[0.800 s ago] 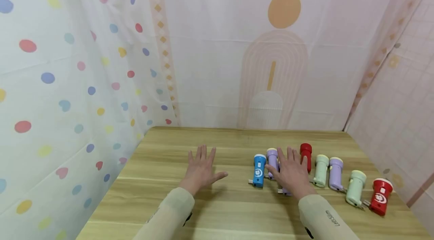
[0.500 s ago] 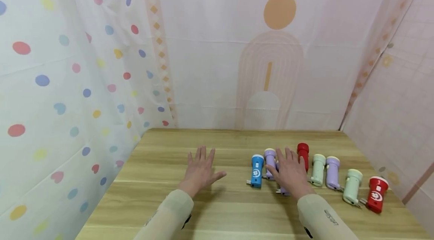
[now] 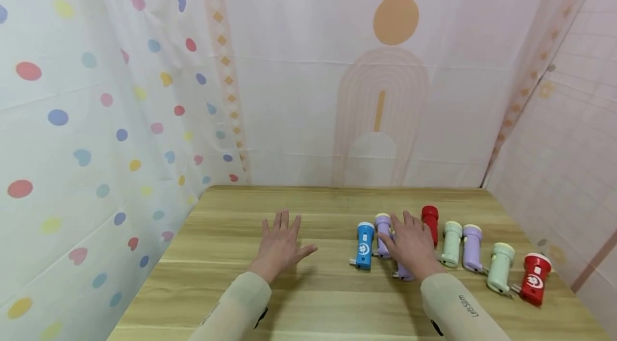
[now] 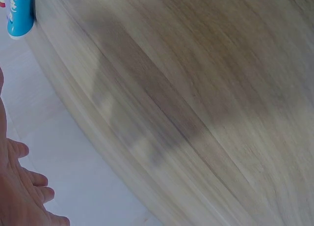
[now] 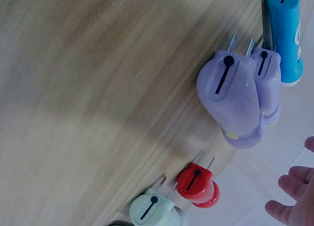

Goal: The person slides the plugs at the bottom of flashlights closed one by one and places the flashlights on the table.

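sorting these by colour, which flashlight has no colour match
The blue flashlight, leftmost in the head view. Purple flashlights, pale green flashlights and red flashlights each number two or more.

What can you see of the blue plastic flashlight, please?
The blue flashlight, glossy and plastic-looking, lies on the wood-grain table, white-rimmed head facing the far edge. It has a white switch, round white emblem and metallic prongs sticking out leftward. A pale purple flashlight lies just right; contact is unclear. The right hand doesn't touch it.
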The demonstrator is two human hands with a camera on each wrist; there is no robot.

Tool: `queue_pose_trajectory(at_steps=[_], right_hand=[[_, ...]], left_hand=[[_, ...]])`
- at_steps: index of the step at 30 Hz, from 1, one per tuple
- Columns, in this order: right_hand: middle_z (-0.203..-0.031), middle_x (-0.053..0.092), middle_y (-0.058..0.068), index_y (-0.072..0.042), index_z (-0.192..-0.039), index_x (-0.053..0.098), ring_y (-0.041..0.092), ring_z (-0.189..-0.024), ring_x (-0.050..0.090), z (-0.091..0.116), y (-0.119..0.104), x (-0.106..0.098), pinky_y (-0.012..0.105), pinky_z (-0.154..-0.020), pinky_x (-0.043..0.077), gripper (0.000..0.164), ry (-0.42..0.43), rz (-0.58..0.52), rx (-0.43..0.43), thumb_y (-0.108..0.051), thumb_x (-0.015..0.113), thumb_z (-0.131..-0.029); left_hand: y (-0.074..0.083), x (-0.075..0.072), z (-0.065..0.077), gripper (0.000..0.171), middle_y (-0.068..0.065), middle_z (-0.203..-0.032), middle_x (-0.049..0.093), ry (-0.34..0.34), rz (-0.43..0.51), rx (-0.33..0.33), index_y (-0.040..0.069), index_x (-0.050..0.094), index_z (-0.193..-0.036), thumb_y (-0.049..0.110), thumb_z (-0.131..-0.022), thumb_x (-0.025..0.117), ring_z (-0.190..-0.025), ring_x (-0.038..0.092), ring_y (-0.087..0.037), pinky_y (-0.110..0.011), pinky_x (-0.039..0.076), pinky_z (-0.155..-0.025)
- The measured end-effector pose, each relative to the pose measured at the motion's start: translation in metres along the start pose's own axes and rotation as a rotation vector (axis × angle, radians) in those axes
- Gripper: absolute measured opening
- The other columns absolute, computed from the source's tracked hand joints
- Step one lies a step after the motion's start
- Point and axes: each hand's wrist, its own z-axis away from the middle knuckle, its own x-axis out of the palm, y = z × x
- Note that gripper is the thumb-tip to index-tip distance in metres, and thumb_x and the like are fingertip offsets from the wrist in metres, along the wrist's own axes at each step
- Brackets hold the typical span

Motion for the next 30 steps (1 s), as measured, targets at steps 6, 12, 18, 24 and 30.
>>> queue_pose_trajectory(at_steps=[6,12,18,24,30], right_hand=[[-0.133,0.051,0.03,0.001,-0.137,0.054,0.048,-0.119,0.051,-0.001,0.003,-0.005,0.063,-0.094,0.043,0.06,-0.005,0.023,-0.004,-0.044,0.059,-0.097],[-0.122,0.058,0.026,0.003,-0.134,0.056,0.042,-0.108,0.057,-0.001,0.006,-0.006,0.057,-0.085,0.05,0.058,-0.009,0.029,-0.012,-0.04,0.063,-0.095],[-0.116,0.061,0.025,0.002,-0.128,0.061,0.041,-0.1,0.061,-0.001,0.011,-0.007,0.056,-0.08,0.052,0.053,0.005,0.052,-0.009,-0.039,0.065,-0.094],[-0.104,0.061,0.021,0.002,-0.121,0.064,0.036,-0.088,0.061,0.0,0.021,-0.01,0.053,-0.072,0.053,0.045,-0.003,0.042,-0.003,-0.034,0.067,-0.094],[-0.101,0.061,0.024,0.003,-0.117,0.065,0.04,-0.085,0.063,0.0,0.034,-0.015,0.052,-0.066,0.052,0.039,-0.001,0.021,0.004,-0.028,0.067,-0.093]], left_hand=[[0.001,-0.004,0.0,0.085,-0.028,-0.155,0.028,-0.037,-0.003,-0.002,0.008,0.043,-0.149,0.067,-0.09,0.056,-0.144,0.026,-0.042,-0.065,0.023,-0.11],[-0.001,-0.007,0.001,0.08,-0.028,-0.152,0.032,-0.076,-0.002,-0.006,0.007,0.045,-0.147,0.059,-0.089,0.065,-0.142,0.029,-0.043,-0.064,0.029,-0.108],[0.0,-0.007,0.002,0.08,-0.026,-0.149,0.036,-0.096,0.004,-0.012,0.008,0.047,-0.146,0.059,-0.088,0.066,-0.139,0.034,-0.042,-0.063,0.032,-0.106],[0.002,-0.008,0.004,0.078,-0.026,-0.143,0.045,-0.12,0.025,-0.007,0.007,0.049,-0.143,0.054,-0.085,0.072,-0.133,0.042,-0.043,-0.062,0.038,-0.103],[0.003,-0.012,0.006,0.07,-0.024,-0.135,0.053,-0.133,0.059,-0.007,0.004,0.055,-0.135,0.048,-0.085,0.075,-0.124,0.052,-0.042,-0.057,0.046,-0.096]])
